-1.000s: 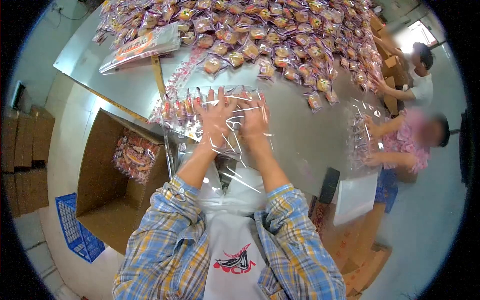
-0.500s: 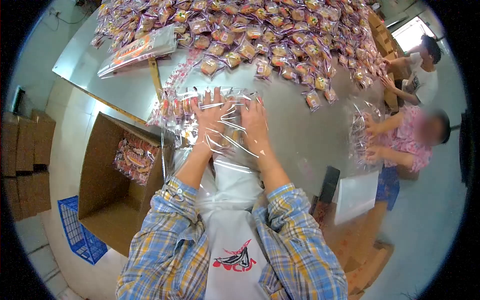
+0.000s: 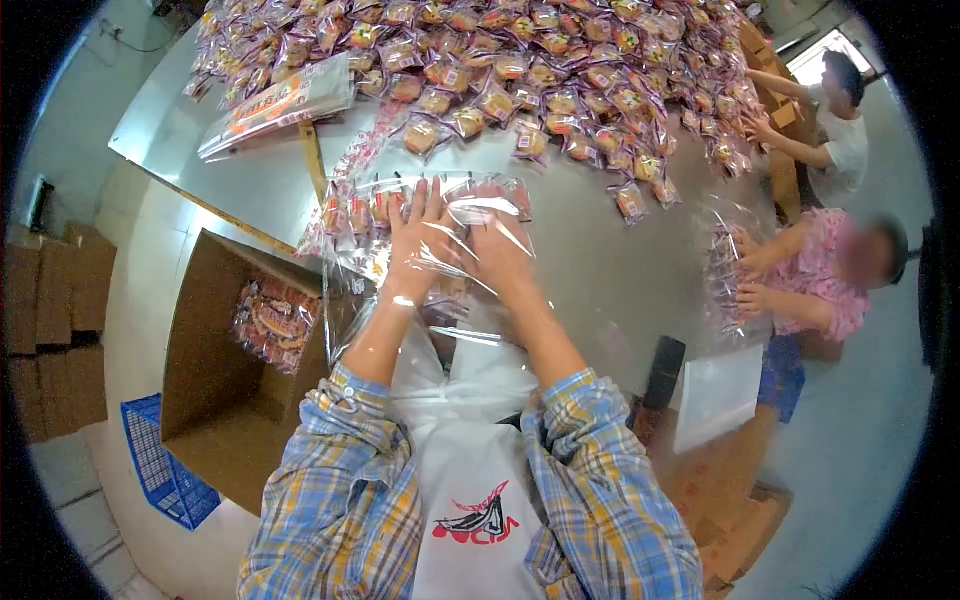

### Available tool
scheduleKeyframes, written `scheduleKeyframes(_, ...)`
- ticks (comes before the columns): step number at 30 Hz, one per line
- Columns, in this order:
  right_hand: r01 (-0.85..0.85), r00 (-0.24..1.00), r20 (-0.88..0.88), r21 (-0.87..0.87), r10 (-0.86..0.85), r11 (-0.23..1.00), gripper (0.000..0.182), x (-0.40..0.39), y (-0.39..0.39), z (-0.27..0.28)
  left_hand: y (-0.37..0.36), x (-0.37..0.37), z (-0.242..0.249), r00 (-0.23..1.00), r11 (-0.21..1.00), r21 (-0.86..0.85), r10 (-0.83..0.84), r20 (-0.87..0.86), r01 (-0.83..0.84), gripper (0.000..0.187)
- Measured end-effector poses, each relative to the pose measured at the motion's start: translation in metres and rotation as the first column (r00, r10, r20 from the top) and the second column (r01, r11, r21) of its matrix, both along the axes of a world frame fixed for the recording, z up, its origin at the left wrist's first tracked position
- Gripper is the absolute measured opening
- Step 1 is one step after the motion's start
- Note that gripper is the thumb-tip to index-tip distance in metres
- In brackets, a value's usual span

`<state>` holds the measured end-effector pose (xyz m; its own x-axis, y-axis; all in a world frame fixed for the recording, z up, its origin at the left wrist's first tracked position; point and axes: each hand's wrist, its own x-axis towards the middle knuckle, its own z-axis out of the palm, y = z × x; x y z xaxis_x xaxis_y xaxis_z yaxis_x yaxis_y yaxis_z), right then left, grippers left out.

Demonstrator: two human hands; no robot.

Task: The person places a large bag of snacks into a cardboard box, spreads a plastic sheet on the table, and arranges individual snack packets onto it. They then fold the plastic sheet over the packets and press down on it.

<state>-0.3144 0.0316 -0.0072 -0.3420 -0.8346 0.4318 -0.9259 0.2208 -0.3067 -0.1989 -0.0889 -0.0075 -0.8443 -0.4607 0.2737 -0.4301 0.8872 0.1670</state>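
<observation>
A clear plastic bag (image 3: 350,290) lies at the near table edge with a layer of small wrapped snack packets (image 3: 360,212) in it. My left hand (image 3: 422,245) rests flat on the packets, fingers stretched forward and apart. Beside it, my right hand (image 3: 503,255) presses on the packets with its fingers somewhat bent; glare on the film hides part of the fingertips. Shiny film covers both hands and reaches to the wrists. At the right rear of the bag, more packets (image 3: 505,192) show through the plastic.
Wrapped cakes (image 3: 500,70) cover the far table. Printed bags (image 3: 280,105) lie at left. An open cardboard box (image 3: 210,400) holding a filled bag (image 3: 275,325) and a blue crate (image 3: 165,470) stand below. Two people work at right; one handles another clear bag (image 3: 722,270).
My right hand has slid left towards my left hand, and its fingers are more bent. The film over the hands has shifted. My left hand stays nearly in place.
</observation>
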Motion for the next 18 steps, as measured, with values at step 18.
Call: scheduleKeyframes(18, 0.107, 0.991, -0.078, -0.049, -0.111, 0.993, 0.046, -0.004, -0.024, -0.012, -0.006, -0.005, -0.011, 0.971, 0.972, -0.168, 0.129, -0.202, -0.165, 0.054)
